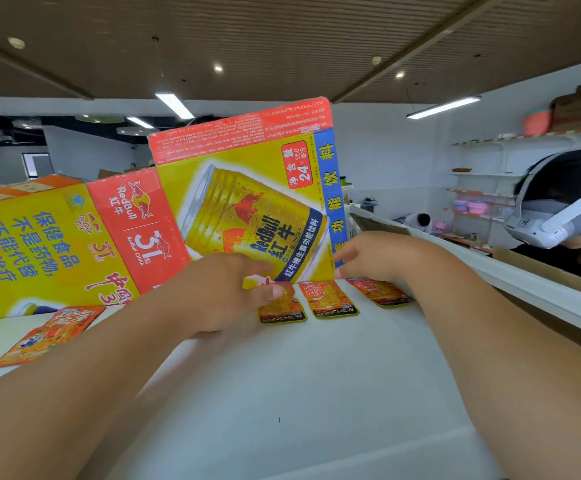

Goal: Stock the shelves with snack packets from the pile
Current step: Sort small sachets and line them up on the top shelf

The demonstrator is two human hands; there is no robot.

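My left hand (219, 292), fingers straight, presses a light, slippery packet (284, 308) at the surface's (317, 382) far edge; I'd pinch its seam. Right hand (379, 254) slack, empty.

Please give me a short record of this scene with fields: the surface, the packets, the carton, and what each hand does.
surface: white shelf board
row: left packet, middle packet, right packet; small, orange, lying flat side by side
behind row: tilted Red Bull carton
pile: loose packets, far left
left hand: thumb rests on left packet
right hand: over right packet, contact unclear
background: person with headset
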